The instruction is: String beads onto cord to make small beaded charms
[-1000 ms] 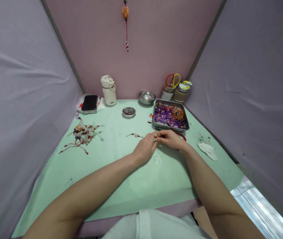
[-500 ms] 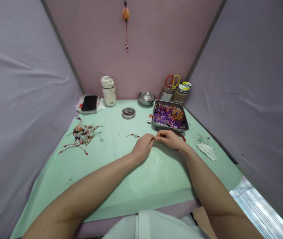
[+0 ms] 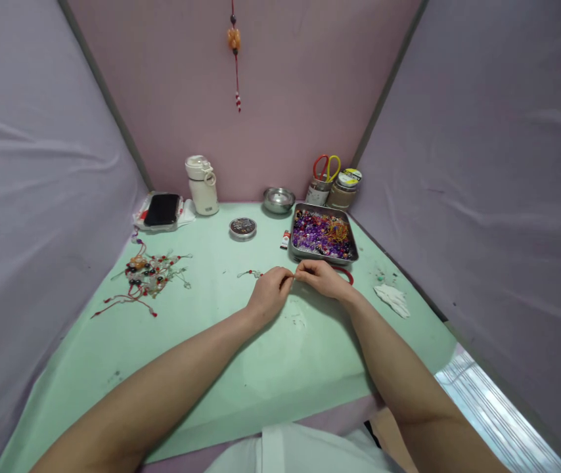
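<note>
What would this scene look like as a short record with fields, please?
Left hand: fingers pinched beside a beaded strand
Right hand: fingers pinched, close to the left; anything between the fingertips too small to identify
Behind right hand: tray of mixed beads
Left side: pile of beaded strings
Back: phone, bottle, bowl, scissors in a jar
Wall: hanging charm

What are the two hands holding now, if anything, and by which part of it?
The left hand and right hand seem to pinch a beaded cord away from its looped end, which lies free; they hide the exact part held.
</note>
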